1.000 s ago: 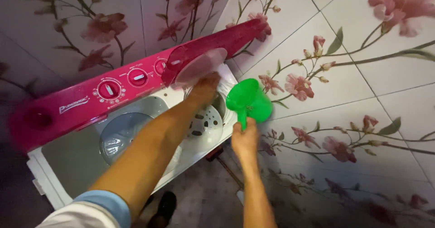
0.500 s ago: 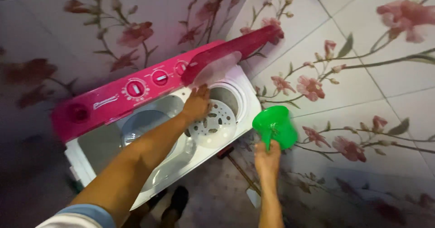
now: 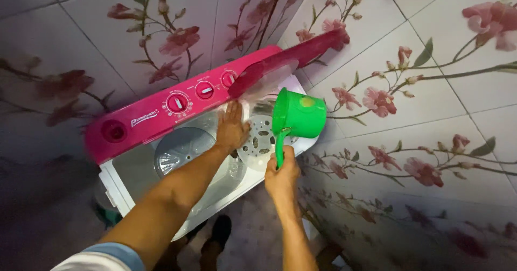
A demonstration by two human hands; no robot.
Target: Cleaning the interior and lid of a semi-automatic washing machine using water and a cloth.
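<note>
— The bright green plastic scoop mug (image 3: 298, 116) with its long handle looks smooth and fairly glossy; there's a pale sheen on its side.

— And the twin-tub washing machine (image 3: 177, 158)?

— Hard plastic too: a glossy pink control panel (image 3: 161, 115) with round pink knobs, and a smooth white body that looks more satin than shiny.

— The raised lid?

— The pink-rimmed translucent plastic lid (image 3: 269, 72) is cloudy, with a soft shine.

— The disc under the left hand (image 3: 232, 128)?

— A white perforated plastic spinner cover (image 3: 264, 139), matt-looking.

— Walls?

— Glazed ceramic wall tiles (image 3: 431, 115) with a pink flower print, smooth and reflective.

— The sleeve?

— The pale blue cloth sleeve (image 3: 116, 252), soft and matt.
</note>
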